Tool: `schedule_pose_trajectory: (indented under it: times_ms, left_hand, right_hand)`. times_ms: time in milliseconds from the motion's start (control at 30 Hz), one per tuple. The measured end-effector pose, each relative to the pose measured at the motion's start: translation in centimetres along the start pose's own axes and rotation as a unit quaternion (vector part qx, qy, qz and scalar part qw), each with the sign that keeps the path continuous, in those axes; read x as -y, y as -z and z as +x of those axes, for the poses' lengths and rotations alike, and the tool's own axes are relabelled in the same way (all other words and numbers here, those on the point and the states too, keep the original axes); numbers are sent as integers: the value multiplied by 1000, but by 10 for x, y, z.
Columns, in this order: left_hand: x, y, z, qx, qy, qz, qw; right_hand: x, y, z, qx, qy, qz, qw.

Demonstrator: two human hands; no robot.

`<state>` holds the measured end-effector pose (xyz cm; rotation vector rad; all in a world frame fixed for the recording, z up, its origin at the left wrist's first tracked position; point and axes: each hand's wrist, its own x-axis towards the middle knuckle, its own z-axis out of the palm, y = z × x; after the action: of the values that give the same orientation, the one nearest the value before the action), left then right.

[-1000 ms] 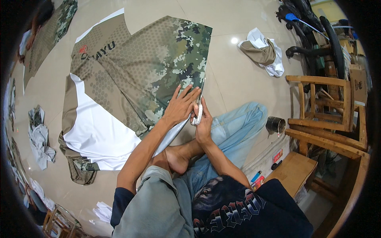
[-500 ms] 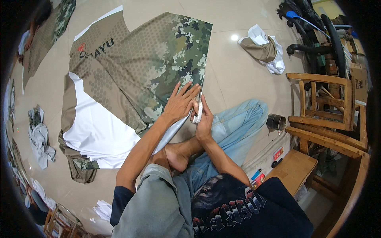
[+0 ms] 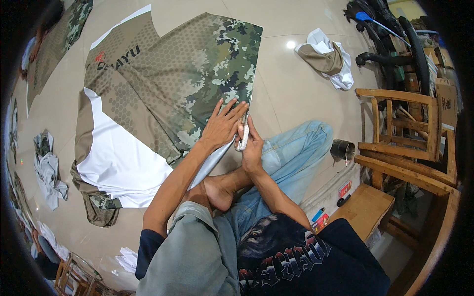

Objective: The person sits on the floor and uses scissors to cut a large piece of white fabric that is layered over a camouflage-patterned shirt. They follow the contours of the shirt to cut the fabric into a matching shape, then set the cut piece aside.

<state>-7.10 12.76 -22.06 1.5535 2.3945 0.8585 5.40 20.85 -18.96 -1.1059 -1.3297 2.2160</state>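
A printed fabric piece (image 3: 197,69), brown with a honeycomb pattern and green camouflage along its right side, lies spread on the floor. Its white underside (image 3: 118,158) shows where it folds over at the lower left. My left hand (image 3: 220,123) rests flat on the camouflage part near the right edge, fingers spread. Just right of it, my right hand (image 3: 253,148) grips scissors (image 3: 244,134) with white-wrapped handles. Their blades point away from me along the fabric's right edge, partly hidden by my left fingers.
Brown-and-white cloth (image 3: 326,61) lies crumpled at the far right, and a grey bundle (image 3: 48,170) at the left. Wooden furniture (image 3: 400,148), a dark tin (image 3: 342,150) and a cardboard piece (image 3: 365,209) stand to my right. Another person's arm (image 3: 37,47) reaches over fabric at the far left.
The scissor handles in my right hand have drawn closer together and shifted slightly left. My left hand stays flat on the fabric, almost unmoved.
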Motion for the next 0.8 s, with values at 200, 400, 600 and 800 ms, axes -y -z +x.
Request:
schedule_pose_trajectory:
  times_ms: [200, 400, 600, 800]
  left_hand:
    - [0, -1, 2, -1, -7, 16, 1000]
    - [-5, 6, 2, 18, 19, -10, 1000]
    - [-17, 38, 4, -2, 19, -117, 993]
    - [-30, 120, -115, 49, 164, -104, 980]
  right_hand:
    - [-1, 0, 2, -51, 26, 25, 998]
    - [49, 31, 36, -243, 152, 46, 957]
    - [72, 113, 103, -148, 140, -340, 918]
    - [136, 114, 131, -130, 114, -715, 677]
